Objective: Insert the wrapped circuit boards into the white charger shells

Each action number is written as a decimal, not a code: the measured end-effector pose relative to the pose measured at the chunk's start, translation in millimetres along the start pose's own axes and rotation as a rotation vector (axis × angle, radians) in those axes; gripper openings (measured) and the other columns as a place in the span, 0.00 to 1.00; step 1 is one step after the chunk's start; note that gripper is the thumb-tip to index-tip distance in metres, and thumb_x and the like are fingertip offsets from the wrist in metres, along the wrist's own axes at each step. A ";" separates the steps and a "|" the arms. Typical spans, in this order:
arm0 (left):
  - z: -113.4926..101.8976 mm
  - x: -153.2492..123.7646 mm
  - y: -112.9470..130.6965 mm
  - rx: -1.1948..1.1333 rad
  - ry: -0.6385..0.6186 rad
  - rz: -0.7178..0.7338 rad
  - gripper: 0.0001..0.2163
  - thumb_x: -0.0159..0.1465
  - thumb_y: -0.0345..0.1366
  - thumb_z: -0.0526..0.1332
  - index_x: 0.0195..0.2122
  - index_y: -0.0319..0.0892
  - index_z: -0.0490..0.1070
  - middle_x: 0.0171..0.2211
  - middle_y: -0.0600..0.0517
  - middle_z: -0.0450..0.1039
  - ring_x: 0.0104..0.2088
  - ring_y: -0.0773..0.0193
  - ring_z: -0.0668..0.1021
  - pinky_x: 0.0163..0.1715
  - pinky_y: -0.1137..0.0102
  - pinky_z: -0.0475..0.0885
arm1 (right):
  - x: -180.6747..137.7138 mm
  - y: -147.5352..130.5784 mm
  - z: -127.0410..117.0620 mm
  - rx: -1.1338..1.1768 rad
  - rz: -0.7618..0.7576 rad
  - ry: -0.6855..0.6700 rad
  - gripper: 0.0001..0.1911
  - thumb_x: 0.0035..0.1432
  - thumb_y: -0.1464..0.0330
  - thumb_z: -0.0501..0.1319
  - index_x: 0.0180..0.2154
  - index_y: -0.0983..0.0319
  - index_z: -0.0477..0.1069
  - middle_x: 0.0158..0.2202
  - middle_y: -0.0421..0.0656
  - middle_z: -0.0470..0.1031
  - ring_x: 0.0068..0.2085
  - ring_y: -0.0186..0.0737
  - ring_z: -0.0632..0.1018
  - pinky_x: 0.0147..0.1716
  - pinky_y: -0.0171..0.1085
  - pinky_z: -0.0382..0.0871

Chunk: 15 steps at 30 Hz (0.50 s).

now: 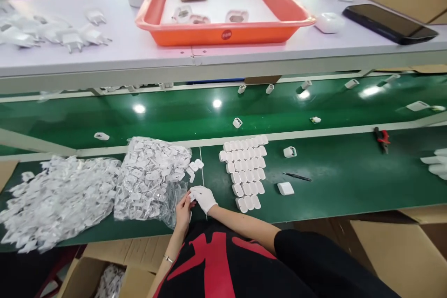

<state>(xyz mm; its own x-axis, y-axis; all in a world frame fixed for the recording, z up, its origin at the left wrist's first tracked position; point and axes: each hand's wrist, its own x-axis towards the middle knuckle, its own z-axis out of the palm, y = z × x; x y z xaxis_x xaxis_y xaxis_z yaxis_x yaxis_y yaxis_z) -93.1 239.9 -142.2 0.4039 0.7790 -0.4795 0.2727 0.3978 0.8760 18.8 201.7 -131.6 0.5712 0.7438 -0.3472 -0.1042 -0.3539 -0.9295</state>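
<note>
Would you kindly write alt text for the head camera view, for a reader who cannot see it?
A person's bare left hand and white-gloved right hand hold a small white part at the edge of a clear bag of white parts on a green table. Neat rows of white cases lie to the right; an orange tray sits on the shelf behind.

We wear a white glove on our right hand (204,197), a thin bracelet (168,258) on our bare left wrist, and a black shirt (223,265) printed red.
</note>
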 end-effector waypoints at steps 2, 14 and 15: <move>-0.1 -1.6 0.4 -0.008 0.013 0.005 0.27 0.61 0.54 0.57 0.50 0.36 0.72 0.46 0.40 0.76 0.34 0.56 0.80 0.35 0.64 0.77 | 0.3 0.6 -2.1 -0.019 -0.019 -0.031 0.10 0.51 0.65 0.60 0.32 0.58 0.80 0.34 0.43 0.81 0.38 0.42 0.80 0.41 0.41 0.74; 53.4 7.8 45.3 0.218 0.037 0.182 0.12 0.62 0.31 0.55 0.44 0.40 0.74 0.49 0.45 0.74 0.52 0.55 0.73 0.56 0.59 0.65 | 24.3 -11.5 -57.3 -0.251 -0.214 0.091 0.14 0.46 0.71 0.61 0.37 0.59 0.78 0.41 0.49 0.76 0.47 0.47 0.74 0.50 0.46 0.66; 50.8 7.1 49.5 0.259 0.067 0.187 0.11 0.61 0.30 0.55 0.42 0.40 0.75 0.48 0.44 0.74 0.52 0.55 0.73 0.57 0.59 0.63 | 28.9 -12.3 -60.4 -0.263 -0.213 0.112 0.15 0.47 0.70 0.60 0.39 0.60 0.77 0.41 0.49 0.75 0.46 0.47 0.74 0.49 0.45 0.67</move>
<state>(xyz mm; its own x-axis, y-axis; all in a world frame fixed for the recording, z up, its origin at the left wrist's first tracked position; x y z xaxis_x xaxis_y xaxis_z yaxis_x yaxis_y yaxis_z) -32.3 240.6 -104.9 0.4117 0.8606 -0.2999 0.4156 0.1156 0.9022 85.7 193.3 -122.6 0.6446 0.7551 -0.1195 0.2320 -0.3422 -0.9105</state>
